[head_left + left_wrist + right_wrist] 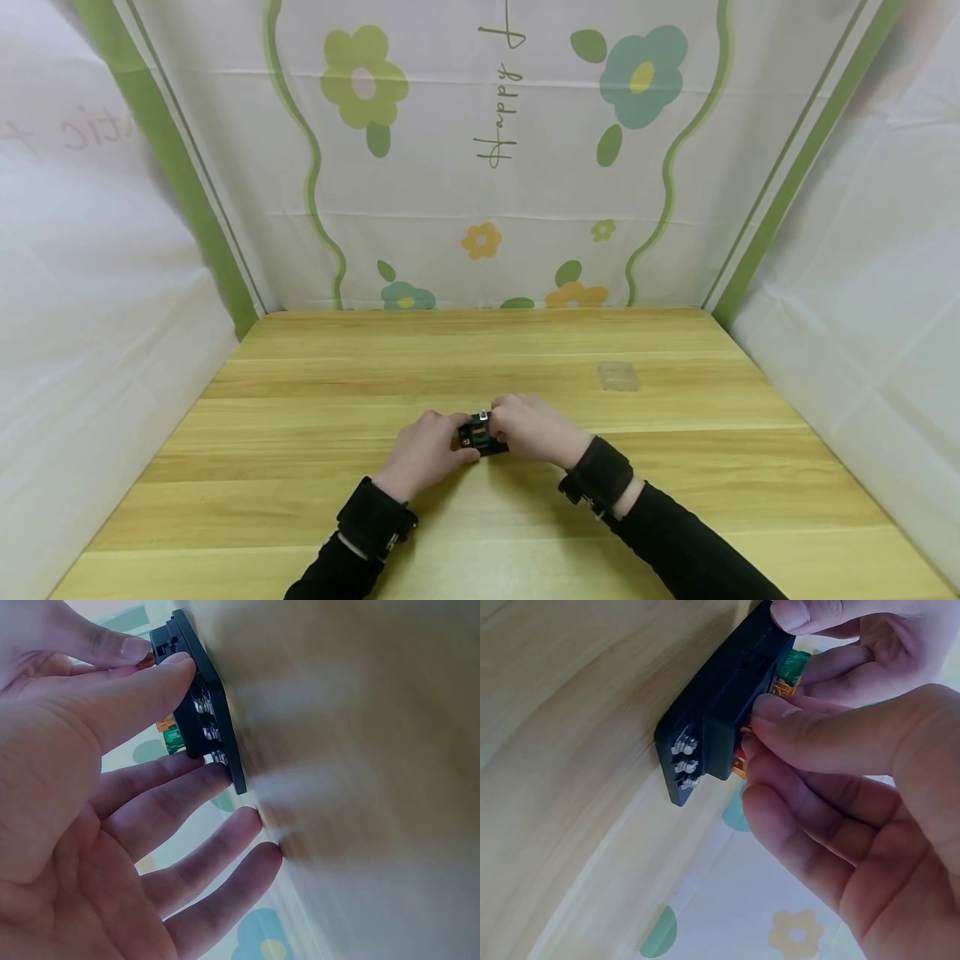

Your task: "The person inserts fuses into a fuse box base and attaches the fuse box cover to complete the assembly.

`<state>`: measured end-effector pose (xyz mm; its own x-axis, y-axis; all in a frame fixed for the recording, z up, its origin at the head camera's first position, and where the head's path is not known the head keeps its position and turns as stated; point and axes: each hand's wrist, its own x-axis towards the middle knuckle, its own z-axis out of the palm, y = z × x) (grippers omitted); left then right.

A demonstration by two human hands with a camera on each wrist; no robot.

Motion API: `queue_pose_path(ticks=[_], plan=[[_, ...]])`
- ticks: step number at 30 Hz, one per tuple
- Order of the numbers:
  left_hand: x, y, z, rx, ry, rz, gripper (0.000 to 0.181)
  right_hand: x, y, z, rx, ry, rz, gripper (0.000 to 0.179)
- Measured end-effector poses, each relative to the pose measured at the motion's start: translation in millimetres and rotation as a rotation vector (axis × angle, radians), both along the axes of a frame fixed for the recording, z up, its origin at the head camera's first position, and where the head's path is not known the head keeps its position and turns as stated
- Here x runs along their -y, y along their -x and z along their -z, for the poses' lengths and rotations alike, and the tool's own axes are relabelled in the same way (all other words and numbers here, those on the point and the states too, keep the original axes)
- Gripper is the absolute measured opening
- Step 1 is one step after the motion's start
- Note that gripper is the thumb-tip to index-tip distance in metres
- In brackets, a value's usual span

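A black fuse block (724, 724) sits on the wooden table between my hands, with silver screw terminals (684, 761) along its end. Green and orange blade fuses (793, 667) stick out of its top, and a little red shows beside another. My left hand (429, 450) grips the block from the side, thumb on the near edge and fingers at the far one. Thumb and index finger of my right hand (534, 429) pinch an orange blade fuse (145, 663) at the block's other end. That fuse is mostly hidden by the fingertips.
A small clear plastic packet (617, 376) lies on the table (315, 492), farther back and right of my hands. White cloth (525, 192) with printed flowers hangs behind the far table edge, and more cloth hangs on both sides.
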<state>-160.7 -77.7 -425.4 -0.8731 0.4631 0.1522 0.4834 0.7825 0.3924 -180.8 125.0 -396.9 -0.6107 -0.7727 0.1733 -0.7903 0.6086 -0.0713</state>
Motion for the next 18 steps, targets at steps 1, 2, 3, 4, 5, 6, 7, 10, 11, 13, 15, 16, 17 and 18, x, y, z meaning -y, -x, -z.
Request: queue_pose_path(ticks=[1, 2, 3, 4, 5, 6, 7, 10, 11, 13, 15, 16, 17, 18], plan=[[-0.2, 0.2, -0.2, 0.003, -0.001, -0.001, 0.045, -0.7, 0.0, 0.1, -0.001, 0.002, -0.003, 0.023], [-0.3, 0.4, -0.4, 0.004, -0.001, 0.0, 0.045, -1.4, -0.2, -0.1, 0.0, 0.005, -0.005, 0.022], [-0.5, 0.6, -0.7, 0.004, -0.002, 0.0, 0.045, -2.1, -0.2, -0.2, 0.0, 0.007, -0.008, 0.021], [-0.5, 0.3, -0.9, 0.005, -0.002, 0.0, 0.045, -2.4, -0.3, -0.2, 0.001, 0.009, -0.013, 0.02], [-0.5, -0.1, -1.2, 0.004, -0.002, 0.001, 0.045, -2.8, -0.5, -0.4, 0.003, 0.011, -0.017, 0.019], [-0.5, -0.4, -1.5, 0.004, -0.004, 0.0, 0.046, -3.2, -0.4, -0.3, 0.007, 0.013, -0.019, 0.019], [-0.6, -0.6, -1.7, 0.004, -0.006, 0.0, 0.047, -3.5, -0.3, -0.3, 0.01, 0.013, -0.019, 0.019], [-0.9, -1.2, -2.7, 0.005, -0.012, -0.003, 0.048, -3.8, 0.5, -1.1, 0.021, 0.01, -0.014, 0.019], [-0.9, -1.5, -3.2, 0.005, -0.015, -0.004, 0.049, -3.8, 0.8, -1.4, 0.023, 0.008, -0.011, 0.02], [-0.9, -1.7, -3.5, 0.006, -0.017, -0.006, 0.049, -3.7, 1.8, -1.6, 0.027, 0.006, -0.006, 0.02], [-0.7, -2.0, -3.9, 0.004, -0.016, -0.006, 0.048, -3.6, 2.2, -2.1, 0.03, 0.002, 0.0, 0.02], [-0.6, -2.0, -3.8, 0.003, -0.014, -0.007, 0.047, -3.6, 2.3, -2.2, 0.033, 0.002, 0.002, 0.02], [-0.4, -2.0, -3.8, 0.005, -0.014, -0.008, 0.047, -3.5, 2.7, -2.2, 0.035, 0.004, 0.001, 0.02], [-0.3, -1.9, -3.5, 0.006, -0.013, -0.009, 0.047, -3.4, 3.0, -2.3, 0.036, 0.007, 0.0, 0.021]])
